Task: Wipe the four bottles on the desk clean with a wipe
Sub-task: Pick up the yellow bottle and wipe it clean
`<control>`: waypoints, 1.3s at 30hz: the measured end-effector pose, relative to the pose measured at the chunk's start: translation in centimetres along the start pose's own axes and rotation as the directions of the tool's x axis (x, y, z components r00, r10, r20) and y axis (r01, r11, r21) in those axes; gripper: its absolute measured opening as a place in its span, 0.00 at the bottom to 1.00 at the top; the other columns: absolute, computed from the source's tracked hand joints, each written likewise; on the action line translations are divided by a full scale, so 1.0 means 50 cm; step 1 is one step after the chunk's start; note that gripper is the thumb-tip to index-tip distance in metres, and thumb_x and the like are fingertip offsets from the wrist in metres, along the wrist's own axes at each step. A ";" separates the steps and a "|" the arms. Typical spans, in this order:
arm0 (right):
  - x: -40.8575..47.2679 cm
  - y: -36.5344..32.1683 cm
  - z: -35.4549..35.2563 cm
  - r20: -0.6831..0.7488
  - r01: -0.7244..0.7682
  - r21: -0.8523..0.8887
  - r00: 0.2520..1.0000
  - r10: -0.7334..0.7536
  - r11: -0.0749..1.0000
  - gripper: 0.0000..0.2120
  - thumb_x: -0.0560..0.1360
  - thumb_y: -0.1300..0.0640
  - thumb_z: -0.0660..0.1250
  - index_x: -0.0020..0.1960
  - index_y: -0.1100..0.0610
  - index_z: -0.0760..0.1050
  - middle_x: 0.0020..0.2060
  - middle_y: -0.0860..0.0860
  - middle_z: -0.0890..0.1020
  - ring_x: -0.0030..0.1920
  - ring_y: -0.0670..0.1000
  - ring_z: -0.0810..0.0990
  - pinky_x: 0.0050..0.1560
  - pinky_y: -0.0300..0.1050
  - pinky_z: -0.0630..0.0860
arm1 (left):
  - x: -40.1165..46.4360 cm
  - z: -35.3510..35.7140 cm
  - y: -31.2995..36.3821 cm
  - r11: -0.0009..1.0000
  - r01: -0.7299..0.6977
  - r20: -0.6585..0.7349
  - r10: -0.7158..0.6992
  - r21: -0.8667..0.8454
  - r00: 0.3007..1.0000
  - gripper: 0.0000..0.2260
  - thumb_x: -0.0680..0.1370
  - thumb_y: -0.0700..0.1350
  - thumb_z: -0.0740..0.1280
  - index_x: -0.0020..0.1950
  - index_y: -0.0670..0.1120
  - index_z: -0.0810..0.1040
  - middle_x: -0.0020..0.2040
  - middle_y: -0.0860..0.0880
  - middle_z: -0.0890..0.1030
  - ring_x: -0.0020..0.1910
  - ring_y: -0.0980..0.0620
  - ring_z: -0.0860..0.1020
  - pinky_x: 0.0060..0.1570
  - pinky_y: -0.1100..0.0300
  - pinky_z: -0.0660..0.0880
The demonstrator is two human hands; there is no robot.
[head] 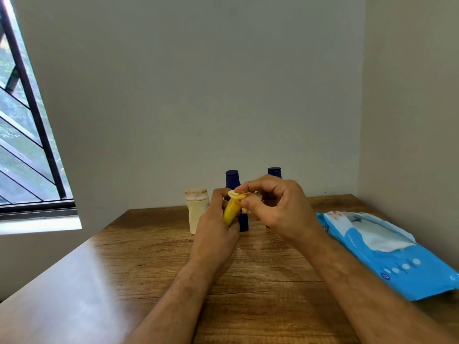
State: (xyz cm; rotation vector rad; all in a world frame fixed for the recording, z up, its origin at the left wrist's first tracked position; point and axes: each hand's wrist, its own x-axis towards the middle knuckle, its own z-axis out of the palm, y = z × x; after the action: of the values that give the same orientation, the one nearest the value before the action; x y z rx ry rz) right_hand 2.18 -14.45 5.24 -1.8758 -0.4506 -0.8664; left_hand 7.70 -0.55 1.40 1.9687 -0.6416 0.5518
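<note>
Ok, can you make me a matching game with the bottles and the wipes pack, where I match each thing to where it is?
Things:
1. yellow bottle
2. cream bottle
3. blue wipes pack
4. dark blue bottle

Places:
A. lying at the right side of the desk, flap open
B. held in the left hand, with the right hand pressing a wipe on its top
C. standing behind the hands, cap showing above them
D. standing left of the hands, near the wall

Pairs: 1-B, 2-D, 3-A, 4-C

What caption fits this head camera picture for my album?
Left hand holds a yellow bottle while the right hand wipes its top with a wipe.
</note>
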 end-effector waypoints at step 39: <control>0.002 -0.011 0.000 0.041 -0.189 0.066 0.982 0.187 0.980 0.08 0.74 0.57 0.74 0.41 0.44 0.82 0.37 0.43 0.84 0.36 0.47 0.83 0.31 0.35 0.79 | 0.003 -0.004 -0.013 0.996 0.048 0.037 -0.051 0.079 0.998 0.24 0.76 0.35 0.69 0.60 0.60 0.67 0.49 0.57 0.79 0.46 0.58 0.78 0.40 0.64 0.74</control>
State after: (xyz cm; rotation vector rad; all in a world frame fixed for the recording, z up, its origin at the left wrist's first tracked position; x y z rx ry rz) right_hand 1.89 -14.21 5.65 -1.8380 -0.3145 -0.6850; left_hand 8.21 -0.15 1.13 2.0674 -0.6019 0.5157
